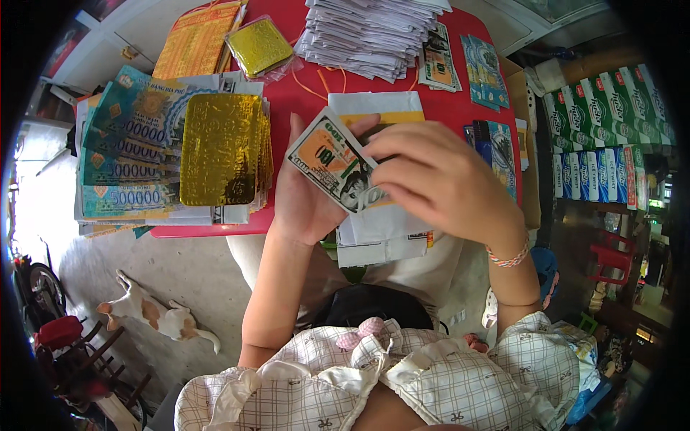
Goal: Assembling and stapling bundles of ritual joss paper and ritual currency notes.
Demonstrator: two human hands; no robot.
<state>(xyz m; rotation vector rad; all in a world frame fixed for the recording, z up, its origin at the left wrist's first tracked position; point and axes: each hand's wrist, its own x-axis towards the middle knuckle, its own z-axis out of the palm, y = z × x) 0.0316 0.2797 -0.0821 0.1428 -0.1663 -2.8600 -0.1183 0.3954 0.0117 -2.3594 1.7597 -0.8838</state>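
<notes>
Paper note stack: cradled in left hand, right hand pinching its edge; best thumbed singly above red bench.

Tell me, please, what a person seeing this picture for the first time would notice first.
First, the two hands at the centre: the left hand cradles a small stack of printed paper banknotes and the right hand rests its fingers on it. Next, the shiny gold foil sheets on the left of the red table. On the concrete floor at lower left lies a white-and-tan dog.
</notes>
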